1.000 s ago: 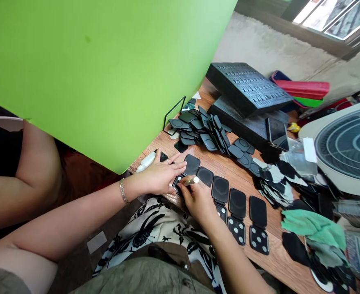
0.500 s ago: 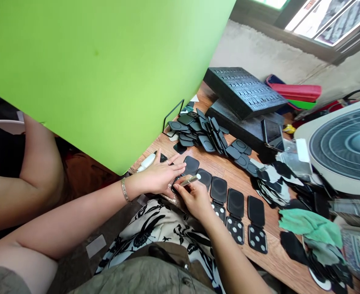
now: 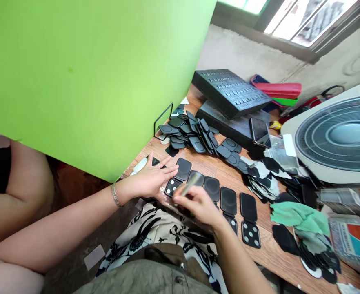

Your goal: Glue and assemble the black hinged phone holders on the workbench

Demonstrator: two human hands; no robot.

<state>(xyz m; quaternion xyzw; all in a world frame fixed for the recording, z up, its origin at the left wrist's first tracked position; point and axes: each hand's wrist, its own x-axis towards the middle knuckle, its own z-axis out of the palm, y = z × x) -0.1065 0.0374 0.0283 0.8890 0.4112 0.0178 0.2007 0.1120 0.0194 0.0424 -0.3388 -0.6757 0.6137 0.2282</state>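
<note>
I am observing the left hand (image 3: 151,179) lying flat on the counter (image 3: 212,166) at lower centre of the frame. Its grip is released and its fingers are spreading toward the dotted pad (image 3: 172,187). I cannot confirm contact with the pad.

The right hand (image 3: 200,204) is hovering just right of that pad, its grip clenching a slim tool (image 3: 187,188) that is showing blurred. The dotted pad is sitting at the left end of the row of black pads (image 3: 228,200), which is running toward lower right.

A pile of black pads (image 3: 192,136) is lying above the row, with black trays (image 3: 229,92) beyond it. A fan (image 3: 336,139) is occupying the right edge, and a green cloth (image 3: 299,216) is lying below it. A green board (image 3: 91,81) is filling the upper left, and another person's arm (image 3: 14,200) is resting at far left.
</note>
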